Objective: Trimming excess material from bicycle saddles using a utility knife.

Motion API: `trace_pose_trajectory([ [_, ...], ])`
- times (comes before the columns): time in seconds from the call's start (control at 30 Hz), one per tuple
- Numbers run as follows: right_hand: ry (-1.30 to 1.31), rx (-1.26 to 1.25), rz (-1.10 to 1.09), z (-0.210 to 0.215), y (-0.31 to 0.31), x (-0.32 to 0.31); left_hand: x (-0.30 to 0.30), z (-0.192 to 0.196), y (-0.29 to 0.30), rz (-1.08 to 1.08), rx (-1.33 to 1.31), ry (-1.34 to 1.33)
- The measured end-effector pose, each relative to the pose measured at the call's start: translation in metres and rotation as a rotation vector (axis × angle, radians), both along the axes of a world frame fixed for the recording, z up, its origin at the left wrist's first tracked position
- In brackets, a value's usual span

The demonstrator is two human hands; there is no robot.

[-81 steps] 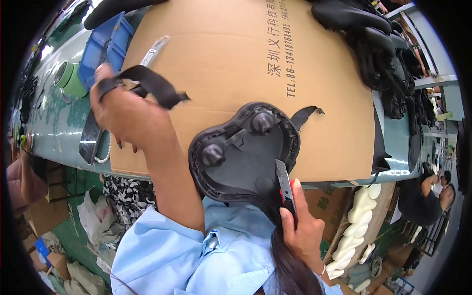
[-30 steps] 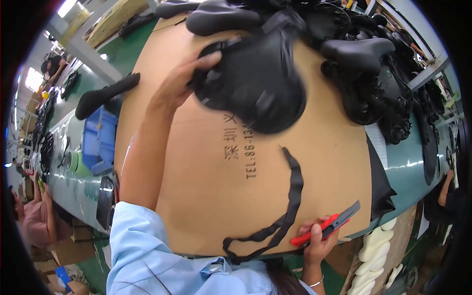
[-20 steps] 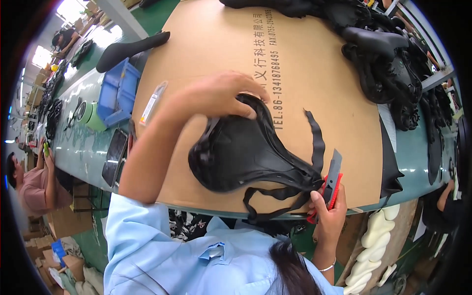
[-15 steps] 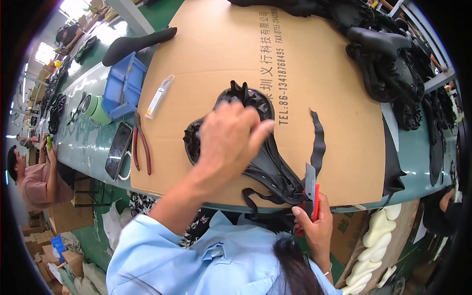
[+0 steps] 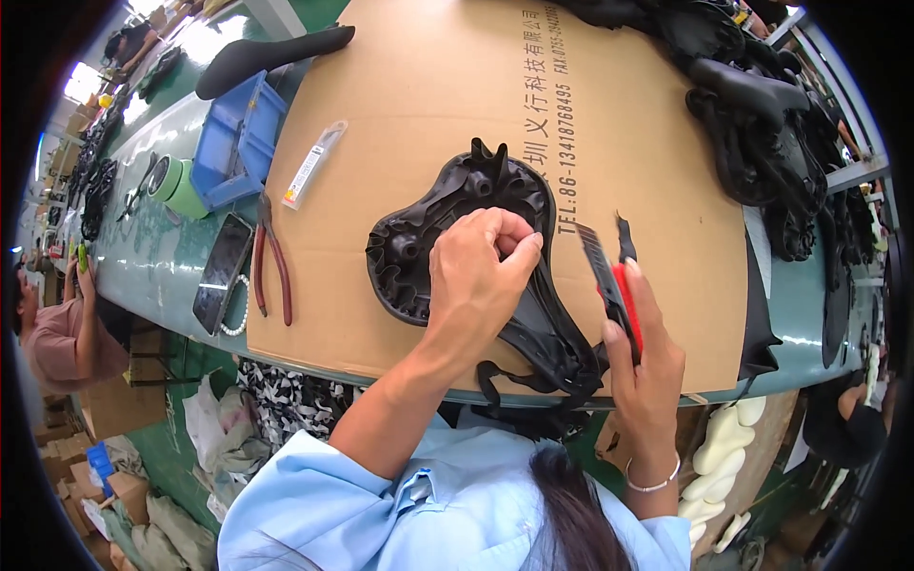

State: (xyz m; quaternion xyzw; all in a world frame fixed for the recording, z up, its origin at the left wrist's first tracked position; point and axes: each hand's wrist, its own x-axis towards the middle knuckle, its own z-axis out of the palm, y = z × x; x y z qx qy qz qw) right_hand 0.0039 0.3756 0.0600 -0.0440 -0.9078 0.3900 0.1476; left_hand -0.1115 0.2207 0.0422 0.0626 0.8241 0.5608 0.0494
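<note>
A black bicycle saddle (image 5: 428,224) lies underside up on the cardboard, its cover edge gathered in folds around the rim. Over its middle is my left hand (image 5: 481,271), thumb and fingers pinched together; whatever they hold, if anything, is hidden. My right hand (image 5: 647,366) grips a red utility knife (image 5: 624,300), blade out and pointing up and to the left, just right of the saddle's nose. Behind the knife lies a thin black strip (image 5: 625,238), partly covered. Another dark strip (image 5: 490,381) hangs by the nose at the table's near edge.
Red-handled pliers (image 5: 277,271), a phone (image 5: 225,276) and a slim packet (image 5: 314,167) lie at left. Beyond them stand a blue bin (image 5: 214,171) and a green cup (image 5: 186,195). Black saddles and covers (image 5: 752,124) pile up at right. A person (image 5: 71,333) sits far left.
My left hand has moved right and slightly down, its fingers now pinched. The knife in my right hand has risen and tilted left. The saddle has shifted slightly in view.
</note>
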Motion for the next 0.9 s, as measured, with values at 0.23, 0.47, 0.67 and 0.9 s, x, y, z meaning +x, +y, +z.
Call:
trace_pose_trajectory([
  [0.23,-0.064,0.205,0.202,0.004,0.002,-0.04,0.001,0.002,-0.007,0.053,0.1,-0.003],
  [0.47,-0.16,-0.038,0.299,-0.004,0.019,-0.023,-0.002,0.002,-0.015,-0.081,0.463,-0.261],
  [0.67,-0.446,-0.012,0.368,0.028,0.034,0.007,-0.002,0.003,-0.022,-0.158,0.954,-0.304],
  [0.9,-0.446,-0.468,-0.128,0.027,0.015,0.069,0.005,0.013,-0.038,-0.944,0.372,0.224],
])
